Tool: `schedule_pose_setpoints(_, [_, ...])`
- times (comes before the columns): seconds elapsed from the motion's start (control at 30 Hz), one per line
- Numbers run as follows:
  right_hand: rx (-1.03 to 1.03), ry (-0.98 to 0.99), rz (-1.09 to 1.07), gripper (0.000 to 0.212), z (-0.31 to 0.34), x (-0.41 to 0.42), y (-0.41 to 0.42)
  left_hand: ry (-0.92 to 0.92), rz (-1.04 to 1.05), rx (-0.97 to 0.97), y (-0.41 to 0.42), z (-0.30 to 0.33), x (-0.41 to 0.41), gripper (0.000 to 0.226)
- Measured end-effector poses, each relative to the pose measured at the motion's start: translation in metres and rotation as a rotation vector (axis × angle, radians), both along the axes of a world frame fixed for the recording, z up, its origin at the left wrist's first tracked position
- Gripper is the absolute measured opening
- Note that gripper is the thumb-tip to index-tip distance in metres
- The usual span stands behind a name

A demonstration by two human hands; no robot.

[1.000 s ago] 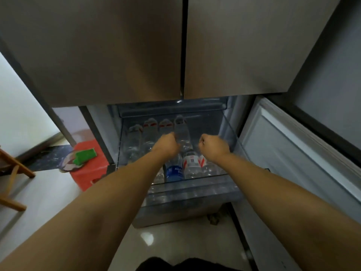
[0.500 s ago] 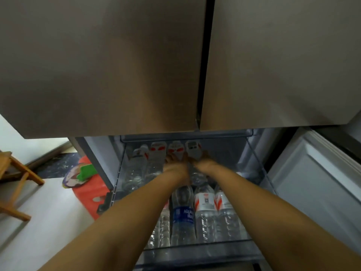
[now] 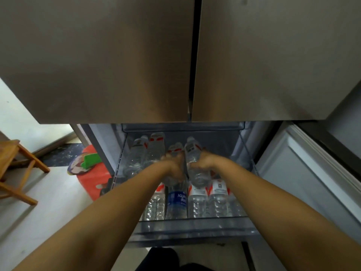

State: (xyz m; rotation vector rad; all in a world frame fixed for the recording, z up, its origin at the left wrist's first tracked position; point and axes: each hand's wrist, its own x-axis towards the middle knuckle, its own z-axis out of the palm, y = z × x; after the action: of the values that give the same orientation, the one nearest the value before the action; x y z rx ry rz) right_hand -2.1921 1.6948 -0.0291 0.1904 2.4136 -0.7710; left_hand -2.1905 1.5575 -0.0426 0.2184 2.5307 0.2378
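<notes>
- Gripping view: my left hand (image 3: pixel 172 166) fingers curl round a clear bottle (image 3: pixel 175 149), mid-drawer (image 3: pixel 195 224).
- My right hand (image 3: pixel 204 163) clasps the neighbouring bottle (image 3: pixel 192 150) just beside.

The blue-labelled water bottle (image 3: pixel 176 201) is displaying "AQUA"; print on the red-and-white-labelled bottles (image 3: pixel 193 151) is blurring beyond reading.

A home kitchen: fridge (image 3: pixel 136 65) (drawer (image 3: pixel 191 225) of water bottles (image 3: pixel 197 202)), wooden stool (image 3: pixel 17 169)
</notes>
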Motion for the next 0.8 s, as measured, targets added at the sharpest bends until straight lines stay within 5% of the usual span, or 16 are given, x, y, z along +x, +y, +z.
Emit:
schedule_pose_setpoints(0.1, [-0.045, -0.181, -0.064, 0.076, -0.012, 0.008, 0.008, 0.009, -0.001, 0.002, -0.004, 0.003, 0.022, 0.112])
schedule_pose_setpoints(0.23, [-0.090, -0.363, -0.038, 0.084, -0.019, 0.033, 0.008, 0.013, 0.048, 0.034, -0.008, -0.001, 0.054, 0.117])
schedule_pose_setpoints(0.37, [-0.124, -0.325, -0.008, 0.086, -0.021, 0.039, 0.008, -0.016, 0.169, 0.131, -0.018, 0.002, 0.063, 0.111])
schedule_pose_setpoints(0.53, [-0.199, -0.143, -0.152, 0.063, -0.012, 0.041, 0.006, 0.045, 0.732, 0.482, -0.022, 0.001, 0.027, 0.071])
schedule_pose_setpoints(0.67, [-0.177, -0.018, -0.236, 0.058, -0.014, 0.049, -0.010, -0.005, 0.918, 0.611, -0.003, -0.010, 0.024, 0.106])
schedule_pose_setpoints(0.8, [-0.400, -0.059, -0.470, 0.057, -0.027, 0.049, -0.017, 0.010, 0.936, 0.667, -0.006, -0.018, 0.024, 0.094])
